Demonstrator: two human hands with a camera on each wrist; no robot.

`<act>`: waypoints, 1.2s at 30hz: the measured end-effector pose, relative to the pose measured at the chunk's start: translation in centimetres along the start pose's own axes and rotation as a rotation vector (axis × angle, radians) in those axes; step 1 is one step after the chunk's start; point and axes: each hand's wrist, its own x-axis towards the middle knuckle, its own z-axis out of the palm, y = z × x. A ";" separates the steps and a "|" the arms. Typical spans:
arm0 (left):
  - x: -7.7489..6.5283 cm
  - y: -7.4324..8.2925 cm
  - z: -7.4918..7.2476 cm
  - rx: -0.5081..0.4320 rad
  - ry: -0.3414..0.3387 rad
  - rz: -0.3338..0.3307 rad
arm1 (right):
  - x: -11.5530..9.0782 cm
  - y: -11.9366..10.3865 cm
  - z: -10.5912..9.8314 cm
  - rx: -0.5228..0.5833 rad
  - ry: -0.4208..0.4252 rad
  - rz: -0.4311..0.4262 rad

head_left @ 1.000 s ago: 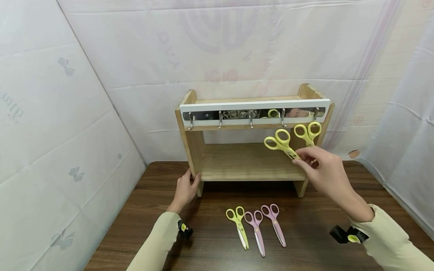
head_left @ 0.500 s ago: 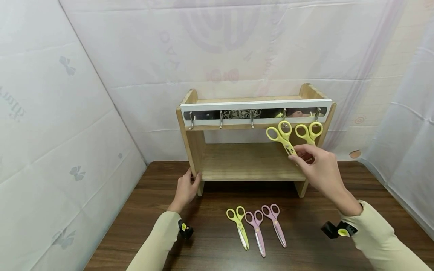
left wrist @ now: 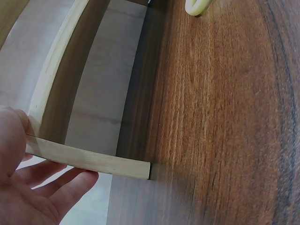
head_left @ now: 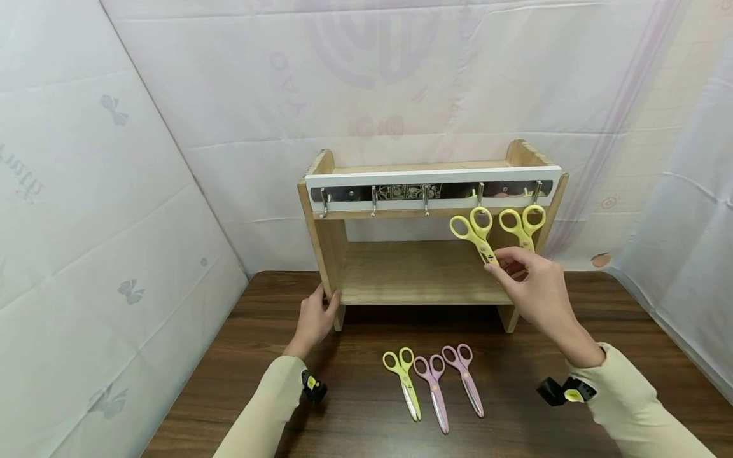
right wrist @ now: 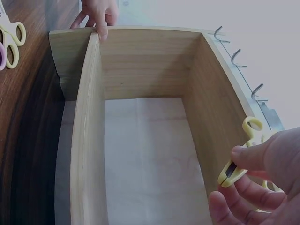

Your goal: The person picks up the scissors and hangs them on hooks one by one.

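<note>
My right hand [head_left: 538,289] pinches a pair of yellow scissors [head_left: 475,235] low down, with the finger loops upward. One loop is at the lower end of the fourth hook from the left; whether it is round the hook I cannot tell. A second pair of yellow scissors hangs by the rightmost hook [head_left: 536,191], its lower part hidden behind my right hand. My left hand [head_left: 314,318] holds the left side panel of the wooden shelf [head_left: 424,273], thumb in front and fingers behind, as the left wrist view shows of the panel [left wrist: 93,159].
A white hook rail [head_left: 343,207] runs along the shelf's upper front, with several metal hooks. On the dark wooden table [head_left: 240,356] before it lie yellow scissors [head_left: 404,381] and two pink pairs, the middle scissors [head_left: 433,391] and the right scissors [head_left: 465,378]. Patterned white cloth [head_left: 229,76] hangs behind.
My right hand has shifted slightly left, and its scissors have turned more upright and risen to the fourth hook. The left hand keeps its place on the shelf.
</note>
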 end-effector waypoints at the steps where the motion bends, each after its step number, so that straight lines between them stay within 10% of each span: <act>1: 0.0 0.0 0.0 -0.002 -0.002 -0.005 | 0.0 0.0 0.0 0.000 -0.003 0.004; 36: -0.1 0.1 0.0 -0.007 -0.009 -0.013 | -0.3 0.9 2.6 0.025 -0.061 0.004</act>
